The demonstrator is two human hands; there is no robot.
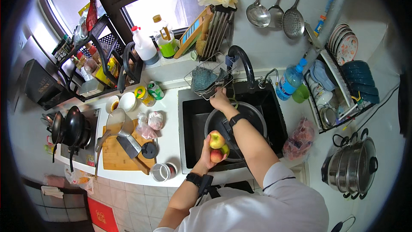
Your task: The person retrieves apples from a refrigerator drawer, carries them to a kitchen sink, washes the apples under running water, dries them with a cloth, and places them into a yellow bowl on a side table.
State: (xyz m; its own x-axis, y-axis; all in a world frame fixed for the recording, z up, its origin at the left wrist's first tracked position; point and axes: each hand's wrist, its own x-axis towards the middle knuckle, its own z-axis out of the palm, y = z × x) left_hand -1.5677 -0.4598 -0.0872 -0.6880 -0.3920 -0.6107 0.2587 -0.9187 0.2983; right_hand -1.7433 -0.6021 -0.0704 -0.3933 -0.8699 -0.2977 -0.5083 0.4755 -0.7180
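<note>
Two red-and-yellow apples (217, 139) and a greenish fruit (225, 149) rest together in my left hand (206, 153), over the front of the black sink (193, 125). My right hand (221, 99) reaches across the sink to the wire basket (206, 94) beside the black faucet (246, 59). Its fingertips are partly hidden there, so whether they grip anything is unclear. A teal scouring cloth (204, 79) lies in that basket. Under my right forearm a round metal basin (210, 122) sits in the sink.
Left of the sink, a cleaver (130, 146) and a saucepan (119, 122) lie on a wooden cutting board (111, 161). A glass jar (161, 172) stands near the counter's front edge. To the right are a bag of meat (299, 140), a blue bottle (289, 82) and a dish rack (317, 116).
</note>
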